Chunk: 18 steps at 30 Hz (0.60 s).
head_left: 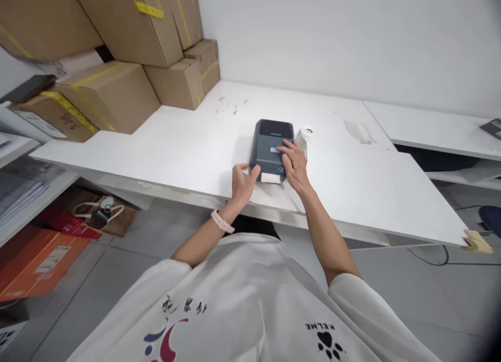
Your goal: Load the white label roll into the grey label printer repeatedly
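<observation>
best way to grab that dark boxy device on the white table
Probably by its two long sides, coming from left and right at once: the dark boxy device is longer than wide, and a white strip at its near end makes that end worth avoiding.

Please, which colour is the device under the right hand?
The device is dark grey, best seen in the head view.

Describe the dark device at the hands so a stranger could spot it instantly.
On the white table, right of the stacked cardboard boxes, sits a boxy device. The left hand is at its near left corner, the right hand on top. Dark grey, it contrasts with the white item beside it.
</observation>
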Each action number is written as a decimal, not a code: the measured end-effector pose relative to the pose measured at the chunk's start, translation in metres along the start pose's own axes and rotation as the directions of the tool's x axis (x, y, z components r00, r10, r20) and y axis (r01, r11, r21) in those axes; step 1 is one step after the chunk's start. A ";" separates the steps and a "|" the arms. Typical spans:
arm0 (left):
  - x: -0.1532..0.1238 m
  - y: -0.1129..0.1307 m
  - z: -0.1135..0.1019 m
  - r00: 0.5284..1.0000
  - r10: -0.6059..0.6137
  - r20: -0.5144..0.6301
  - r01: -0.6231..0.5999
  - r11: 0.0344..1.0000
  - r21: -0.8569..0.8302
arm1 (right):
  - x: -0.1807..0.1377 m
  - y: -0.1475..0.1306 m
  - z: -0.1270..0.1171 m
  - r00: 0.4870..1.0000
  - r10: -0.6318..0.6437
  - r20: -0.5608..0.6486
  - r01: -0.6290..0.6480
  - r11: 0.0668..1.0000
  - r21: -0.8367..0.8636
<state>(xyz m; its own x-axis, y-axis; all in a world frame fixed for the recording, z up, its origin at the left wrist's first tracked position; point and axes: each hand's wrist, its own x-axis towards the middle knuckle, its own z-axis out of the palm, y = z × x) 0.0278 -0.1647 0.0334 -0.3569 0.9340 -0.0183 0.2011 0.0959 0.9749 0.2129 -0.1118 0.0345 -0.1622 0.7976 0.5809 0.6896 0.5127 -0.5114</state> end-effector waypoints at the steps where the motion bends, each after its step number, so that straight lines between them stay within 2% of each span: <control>1: -0.010 -0.004 0.000 1.000 -0.004 0.028 0.004 1.000 -0.002 | 0.000 -0.001 -0.001 1.000 -0.005 0.008 0.005 1.000 -0.005; 2: -0.017 -0.006 0.001 0.991 -0.025 0.133 0.031 0.999 -0.043 | -0.001 -0.003 -0.001 1.000 -0.011 0.015 0.011 1.000 -0.017; 4: -0.021 -0.008 0.004 0.944 -0.088 0.318 0.150 0.973 -0.177 | -0.001 -0.006 -0.002 1.000 -0.015 0.013 0.016 0.998 -0.059; 6: -0.018 -0.006 0.009 0.899 -0.120 0.420 0.245 0.935 -0.257 | 0.000 -0.009 -0.003 1.000 -0.014 0.003 0.015 0.994 -0.106; 13: -0.011 0.000 0.014 0.898 -0.133 0.419 0.268 0.921 -0.283 | 0.001 -0.015 -0.002 1.000 -0.024 -0.004 0.023 0.980 -0.196; 18: -0.014 -0.003 0.012 0.902 -0.119 0.416 0.251 0.927 -0.278 | 0.003 -0.011 -0.004 1.000 -0.001 0.025 0.003 0.994 -0.105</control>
<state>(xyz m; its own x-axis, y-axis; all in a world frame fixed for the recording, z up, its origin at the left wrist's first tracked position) 0.0430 -0.1744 0.0277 0.0336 0.9738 -0.2250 -0.1571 0.2275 0.9610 0.2076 -0.1168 0.0442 -0.1803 0.8051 0.5651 0.7595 0.4790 -0.4401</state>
